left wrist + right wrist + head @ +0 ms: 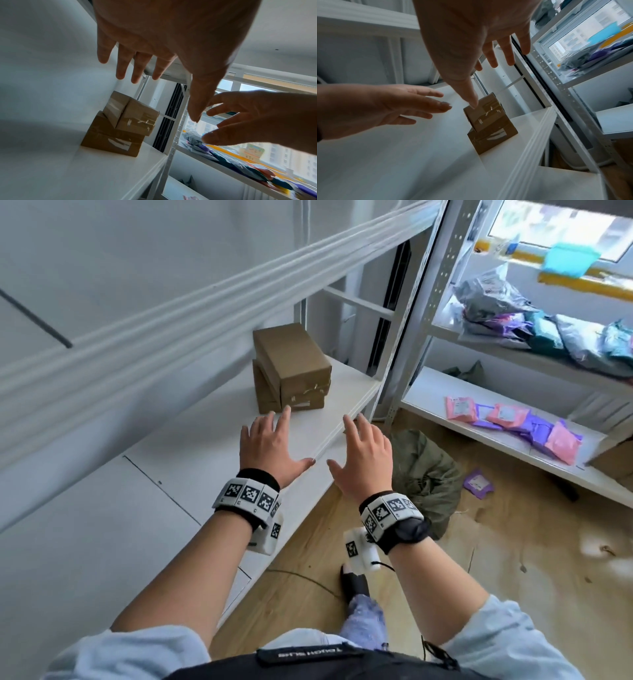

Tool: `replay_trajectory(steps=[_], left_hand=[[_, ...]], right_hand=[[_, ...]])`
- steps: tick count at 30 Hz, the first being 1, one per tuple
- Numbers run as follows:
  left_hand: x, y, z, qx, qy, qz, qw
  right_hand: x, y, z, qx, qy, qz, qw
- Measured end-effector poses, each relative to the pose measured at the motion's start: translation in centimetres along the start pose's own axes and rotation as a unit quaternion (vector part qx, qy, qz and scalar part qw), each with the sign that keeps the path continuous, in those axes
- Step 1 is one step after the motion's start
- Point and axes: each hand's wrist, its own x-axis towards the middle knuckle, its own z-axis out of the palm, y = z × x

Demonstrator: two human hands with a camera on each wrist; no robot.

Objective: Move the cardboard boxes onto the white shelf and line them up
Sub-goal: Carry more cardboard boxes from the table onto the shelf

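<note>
Two brown cardboard boxes stand stacked on the white shelf [205, 446] near its far end. The upper box [291, 354] sits skewed on the lower box [270, 395]; both carry clear tape. The stack also shows in the left wrist view, upper box [137, 116] on lower box [111, 140], and in the right wrist view [489, 121]. My left hand [270, 443] hovers over the shelf just short of the stack, fingers spread, holding nothing. My right hand [363, 453] is beside it over the shelf's front edge, fingers straight and empty.
A second metal rack [513, 419] stands to the right with pink and purple mailer bags [507, 419] and grey parcels [548, 333]. An olive bag [424, 474] and a purple packet [478, 484] lie on the wooden floor. An upper shelf board [171, 326] overhangs the boxes.
</note>
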Motion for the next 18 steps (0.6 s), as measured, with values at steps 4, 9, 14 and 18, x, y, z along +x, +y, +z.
replay_trajectory(steps=[4,9,14,18], left_hand=[[5.7,0.4,0.9,-0.019,0.024,-0.048,0.998],[13.0,0.6,2.5,-0.046,0.047,-0.119,0.991],[17.5,1.1,3.8,-0.055,0.036,-0.157,0.985],[19.3,0.8,5.1,-0.097,0.009,-0.203,0.974]], right_hand=[[7.0,1.3,2.1,0.017,0.005,-0.038,0.999],[16.3,2.8,4.4,0.041,-0.015,-0.09,0.995],[23.1,3.5,6.5,0.066,-0.047,-0.132,0.988],[25.9,3.4,8.8,0.105,-0.112,-0.155,0.976]])
